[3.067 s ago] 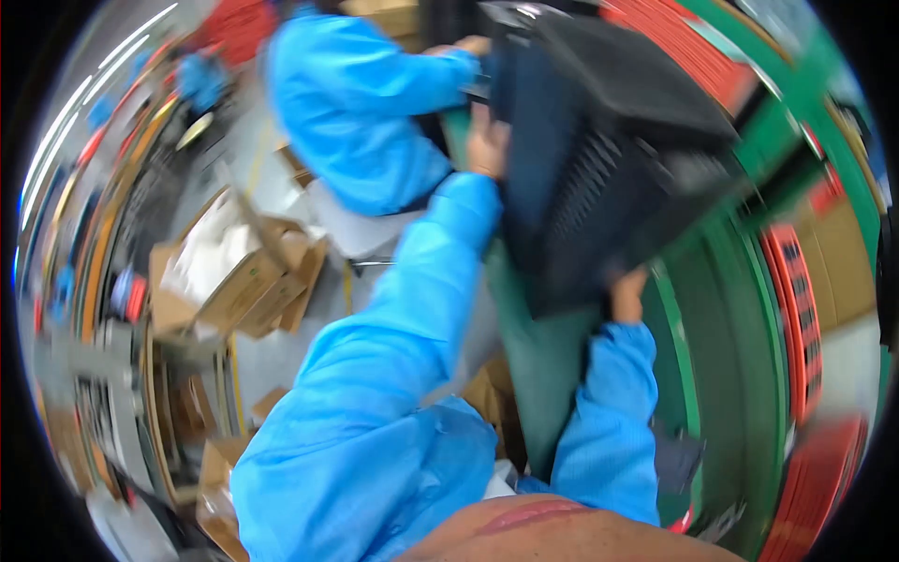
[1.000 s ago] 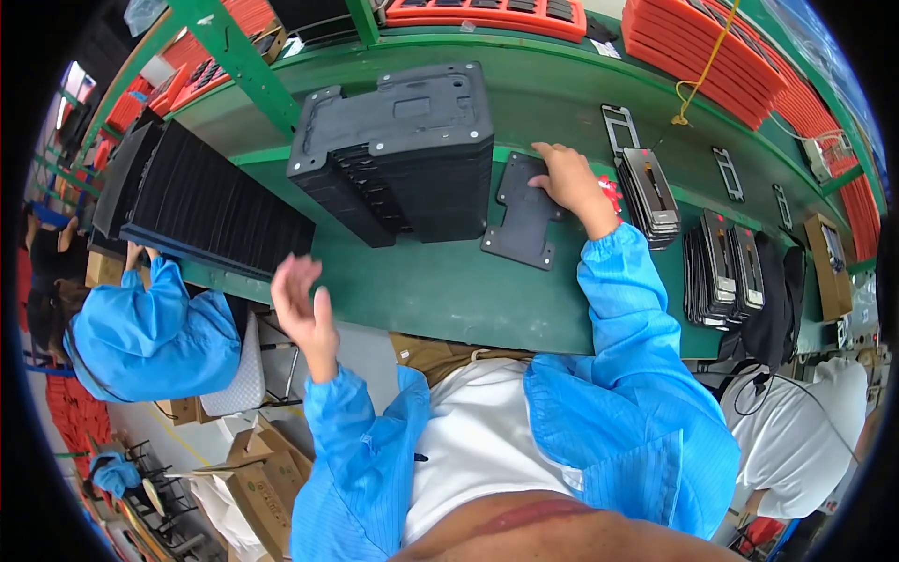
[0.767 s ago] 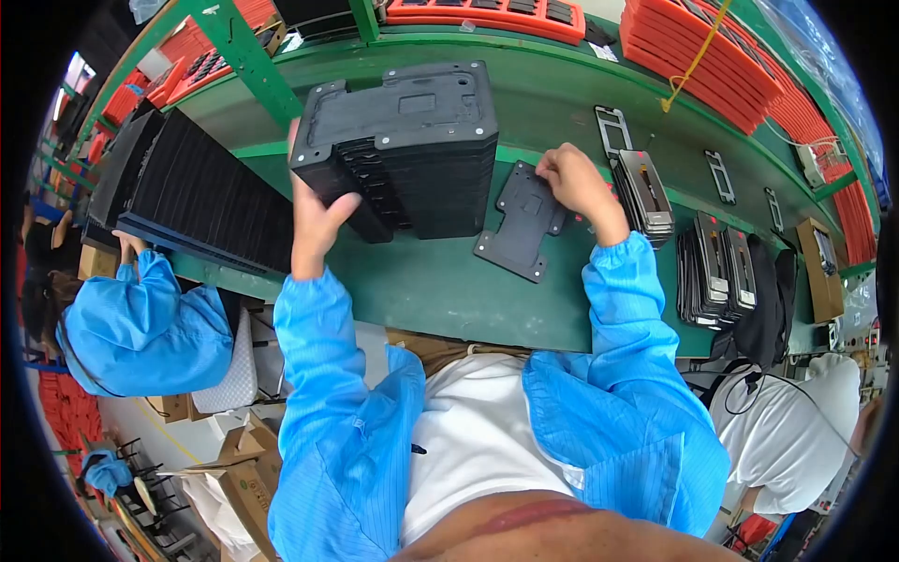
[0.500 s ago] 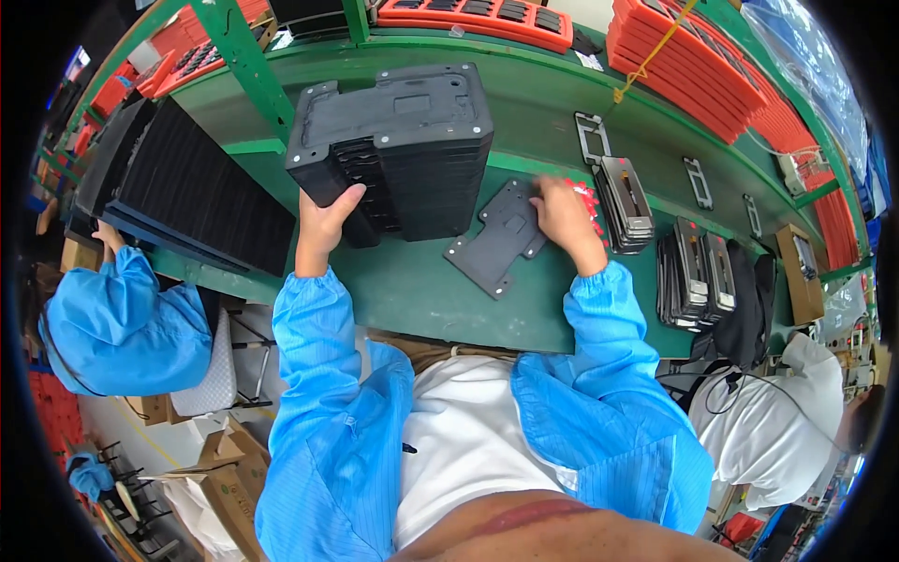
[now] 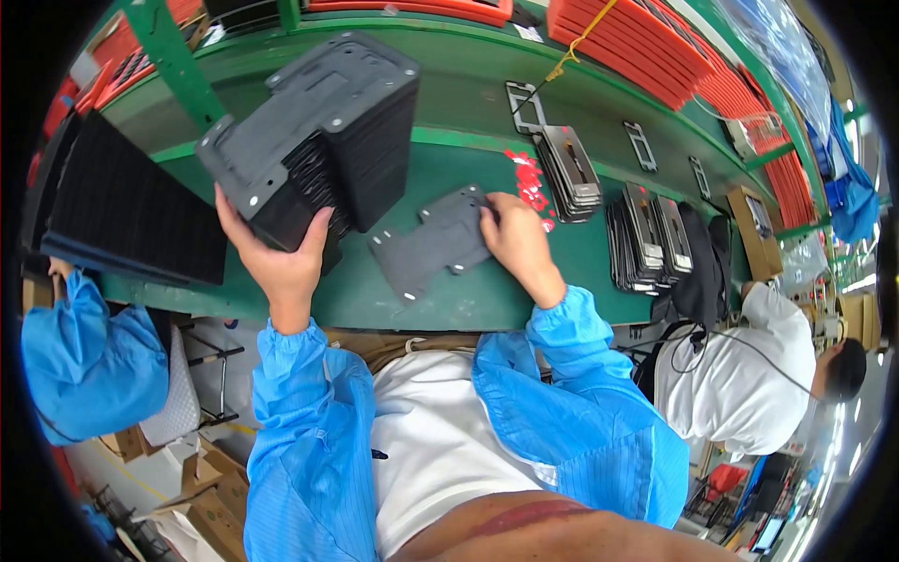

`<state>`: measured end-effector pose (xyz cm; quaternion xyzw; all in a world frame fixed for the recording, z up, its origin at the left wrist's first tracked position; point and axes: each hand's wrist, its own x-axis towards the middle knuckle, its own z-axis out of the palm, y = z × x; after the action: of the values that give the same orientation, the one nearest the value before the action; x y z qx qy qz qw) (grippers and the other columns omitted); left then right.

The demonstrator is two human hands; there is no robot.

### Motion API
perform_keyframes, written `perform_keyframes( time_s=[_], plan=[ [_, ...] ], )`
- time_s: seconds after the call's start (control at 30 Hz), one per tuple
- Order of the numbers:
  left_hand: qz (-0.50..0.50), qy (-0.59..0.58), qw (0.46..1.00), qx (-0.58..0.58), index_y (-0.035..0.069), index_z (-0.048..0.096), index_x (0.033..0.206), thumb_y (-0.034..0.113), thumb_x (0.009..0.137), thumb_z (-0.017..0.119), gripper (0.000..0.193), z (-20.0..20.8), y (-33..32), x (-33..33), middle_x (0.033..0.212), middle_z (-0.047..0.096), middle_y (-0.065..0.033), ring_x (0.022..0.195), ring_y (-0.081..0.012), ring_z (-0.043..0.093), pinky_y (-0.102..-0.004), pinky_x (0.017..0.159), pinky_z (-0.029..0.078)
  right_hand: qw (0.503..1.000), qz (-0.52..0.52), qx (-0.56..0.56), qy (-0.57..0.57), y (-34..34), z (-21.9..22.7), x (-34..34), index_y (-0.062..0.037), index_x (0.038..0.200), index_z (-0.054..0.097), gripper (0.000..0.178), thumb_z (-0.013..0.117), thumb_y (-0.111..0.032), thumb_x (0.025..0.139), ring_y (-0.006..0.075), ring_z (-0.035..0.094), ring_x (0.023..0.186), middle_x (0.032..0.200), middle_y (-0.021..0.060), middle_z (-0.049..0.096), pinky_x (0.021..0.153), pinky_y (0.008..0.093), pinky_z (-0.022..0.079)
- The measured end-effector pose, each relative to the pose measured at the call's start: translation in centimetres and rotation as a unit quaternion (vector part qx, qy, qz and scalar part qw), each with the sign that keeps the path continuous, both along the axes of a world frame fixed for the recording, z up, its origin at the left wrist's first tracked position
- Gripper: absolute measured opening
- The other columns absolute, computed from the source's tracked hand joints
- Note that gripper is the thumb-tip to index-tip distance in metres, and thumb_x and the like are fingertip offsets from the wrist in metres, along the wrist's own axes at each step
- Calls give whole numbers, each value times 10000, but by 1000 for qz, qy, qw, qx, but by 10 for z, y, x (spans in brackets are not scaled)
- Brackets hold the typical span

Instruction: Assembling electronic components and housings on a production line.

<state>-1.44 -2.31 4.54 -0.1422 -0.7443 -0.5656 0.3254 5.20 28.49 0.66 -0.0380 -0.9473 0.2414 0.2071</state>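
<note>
A tall stack of black moulded plates (image 5: 323, 103) stands on the green bench, slightly left of centre. My left hand (image 5: 281, 272) grips its near corner, thumb on one side and fingers on the other. To the right of the stack, a single flat black plate (image 5: 435, 242) with notched edges and small pale spots is at the benchtop. My right hand (image 5: 517, 239) holds this plate by its right edge, fingers bent over the rim. The fingertips under the plate are hidden.
Small red pieces (image 5: 530, 180) lie beyond my right hand, beside a pile of grey metal frames (image 5: 569, 173). More frames (image 5: 646, 234) stand farther right. Another black stack (image 5: 131, 206) is at left. Red trays (image 5: 637, 47) fill the shelf. Co-workers sit on both sides.
The view has shifted, with the bench things now farther left. The big stack has turned and leans in my left hand. My right hand has come down onto the single plate's edge.
</note>
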Motion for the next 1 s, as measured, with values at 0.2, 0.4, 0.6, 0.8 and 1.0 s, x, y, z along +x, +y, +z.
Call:
perform_keyframes(
  time_s=[0.2, 0.4, 0.6, 0.8, 1.0],
  plan=[
    [14, 68, 997, 44, 9, 203, 1545, 135, 690, 931, 1130, -16, -1, -14, 1438, 459, -191, 1299, -288, 487, -385, 1092, 391, 996, 55, 63, 26, 5, 35, -39, -11, 851, 694, 153, 644, -154, 872, 413, 666, 801, 773, 189, 658, 701, 495, 554],
    [-56, 72, 992, 82, 34, 216, 1538, 118, 711, 916, 1086, -25, -42, -59, 1439, 447, -176, 1288, -278, 491, -374, 1077, 405, 948, -59, 285, -133, 122, 28, -197, -118, 1006, 757, 220, 614, -148, 841, 384, 676, 981, 1026, 176, 723, 827, 471, 557],
    [-69, -11, 994, 89, 22, 294, 1514, 117, 757, 877, 960, -29, -45, -57, 1380, 502, -151, 1243, -260, 527, -377, 1066, 418, 941, -39, 308, -134, 190, -20, -251, -184, 1044, 762, 240, 635, -187, 840, 390, 652, 1068, 1096, 111, 730, 868, 490, 537],
    [85, -55, 995, -28, 1, 473, 1416, 197, 701, 904, 858, -66, -20, 47, 1312, 537, -190, 1208, -321, 558, -406, 1037, 445, 911, -65, 396, -94, 190, -4, -258, -165, 943, 779, 170, 656, -195, 830, 390, 701, 890, 956, 130, 752, 774, 482, 556],
    [-111, -116, 947, -278, 72, 450, 1468, 253, 540, 957, 1073, -21, 2, 88, 1354, 532, -179, 1316, -409, 472, -499, 1116, 380, 990, 81, -31, -113, 90, 56, -160, -5, 922, 756, 274, 745, -249, 798, 215, 712, 704, 789, 118, 745, 681, 342, 564]
  ],
)
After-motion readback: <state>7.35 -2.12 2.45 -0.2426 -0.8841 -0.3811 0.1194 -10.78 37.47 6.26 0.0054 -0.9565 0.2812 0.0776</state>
